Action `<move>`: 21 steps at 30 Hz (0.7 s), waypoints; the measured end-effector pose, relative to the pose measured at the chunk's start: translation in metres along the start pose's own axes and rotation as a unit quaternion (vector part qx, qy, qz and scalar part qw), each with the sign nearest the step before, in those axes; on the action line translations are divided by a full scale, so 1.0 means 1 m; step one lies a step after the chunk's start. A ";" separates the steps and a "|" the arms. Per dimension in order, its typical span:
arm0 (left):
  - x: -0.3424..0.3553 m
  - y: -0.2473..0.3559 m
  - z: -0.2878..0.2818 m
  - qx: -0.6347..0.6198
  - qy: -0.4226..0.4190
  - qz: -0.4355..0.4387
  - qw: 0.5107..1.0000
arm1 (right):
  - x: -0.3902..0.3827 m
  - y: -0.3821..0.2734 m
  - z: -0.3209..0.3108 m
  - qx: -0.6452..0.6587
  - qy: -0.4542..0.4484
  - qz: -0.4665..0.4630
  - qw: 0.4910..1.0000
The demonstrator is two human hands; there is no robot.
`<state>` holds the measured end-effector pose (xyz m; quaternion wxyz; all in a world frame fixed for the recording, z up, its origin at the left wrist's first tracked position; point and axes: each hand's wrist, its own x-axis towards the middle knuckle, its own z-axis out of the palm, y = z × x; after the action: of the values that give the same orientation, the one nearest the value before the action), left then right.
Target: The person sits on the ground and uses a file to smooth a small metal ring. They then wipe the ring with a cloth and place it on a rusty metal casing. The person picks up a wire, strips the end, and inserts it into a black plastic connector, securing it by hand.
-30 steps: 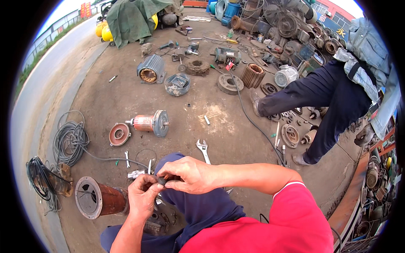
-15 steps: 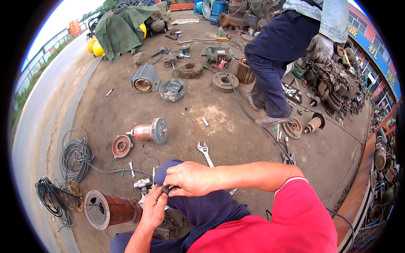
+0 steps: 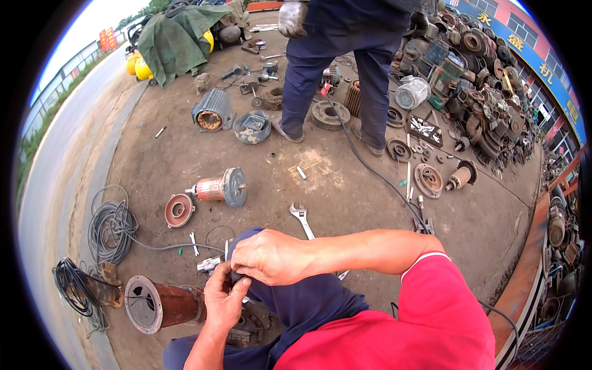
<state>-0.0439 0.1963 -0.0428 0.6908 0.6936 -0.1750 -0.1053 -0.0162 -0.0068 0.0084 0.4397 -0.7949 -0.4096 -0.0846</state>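
Note:
Above my bent knee, my left hand (image 3: 223, 300) and my right hand (image 3: 266, 256) meet with fingers pinched together. Between them is a small dark piece (image 3: 236, 276), mostly covered by the fingers, so its kind is unclear. The back of my right hand faces up, its forearm crossing from the right. Just beyond my knee an adjustable wrench (image 3: 301, 219) lies on the ground. To the left are a small open-end wrench (image 3: 194, 244) and a silvery metal part (image 3: 208, 264). Below my left hand, a dark motor part (image 3: 245, 328) is partly hidden.
Left of me lie a rusty flanged motor housing (image 3: 165, 306) and coiled grey cable (image 3: 112, 231). Ahead are a red rotor (image 3: 213, 189) and a red end ring (image 3: 179, 210). A person in dark trousers (image 3: 336, 58) stands beyond, near a heap of motors (image 3: 487, 105). A cable (image 3: 370, 163) crosses the ground.
The other person has stepped left and now stands with legs apart, facing away. My hands have shifted slightly, my right fingers now covering more of the small dark piece.

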 end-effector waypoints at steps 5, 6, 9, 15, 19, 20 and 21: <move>0.002 -0.001 -0.005 -0.008 0.029 -0.001 1.000 | 0.006 -0.001 -0.011 0.024 0.050 -0.005 0.998; 0.001 0.002 -0.004 -0.056 0.037 -0.006 0.998 | 0.008 -0.003 -0.014 0.035 0.051 0.010 0.998; -0.002 0.007 -0.007 -0.068 0.053 -0.013 0.996 | 0.017 -0.008 -0.011 0.082 0.097 0.042 0.991; 0.008 0.008 -0.015 0.022 0.011 -0.093 0.995 | -0.012 0.011 -0.029 0.276 0.155 0.299 0.900; 0.006 0.017 -0.023 0.157 0.006 -0.038 0.987 | -0.009 0.002 -0.038 -0.087 0.067 0.093 0.990; 0.004 0.019 -0.027 0.164 -0.001 -0.055 0.985 | -0.001 -0.005 -0.038 -0.161 0.061 0.026 0.985; 0.003 0.022 -0.029 0.171 -0.011 -0.070 0.983 | 0.003 -0.011 -0.039 -0.209 0.038 -0.018 0.977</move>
<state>-0.0322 0.2220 -0.0204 0.5507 0.8110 -0.1488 -0.1294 -0.0135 -0.0319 0.0405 0.2770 -0.8582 -0.3799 -0.2061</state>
